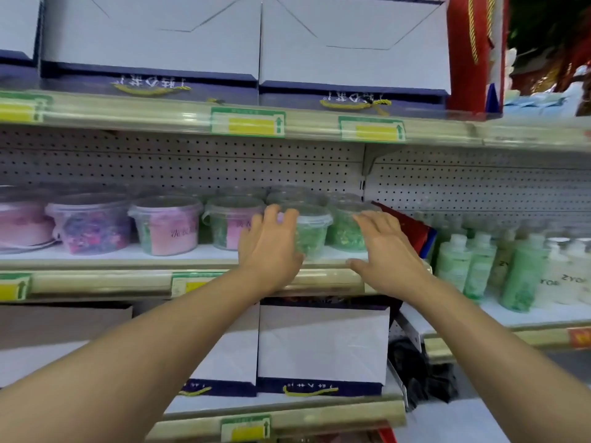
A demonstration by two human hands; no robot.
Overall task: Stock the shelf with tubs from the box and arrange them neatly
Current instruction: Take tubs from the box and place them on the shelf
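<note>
A row of clear lidded tubs stands on the middle shelf (pixel 134 255). From the left come a pink tub (pixel 22 223), a purple-filled tub (pixel 91 223), a pink-labelled tub (pixel 168 227) and another (pixel 228 227). My left hand (pixel 270 244) wraps the left side of a green-filled tub (pixel 311 233) at the shelf's front edge. My right hand (pixel 387 251) hovers with spread fingers in front of a second green tub (pixel 347 231), holding nothing. More tubs sit stacked behind these. The box is out of view.
White gift bags with dark bases fill the shelf above (pixel 150 43) and the shelf below (pixel 323 346). Green and white bottles (pixel 479 263) stand on the right-hand shelf. A red folder (pixel 412 231) leans at the shelf's right end. Yellow price tags line the shelf rails.
</note>
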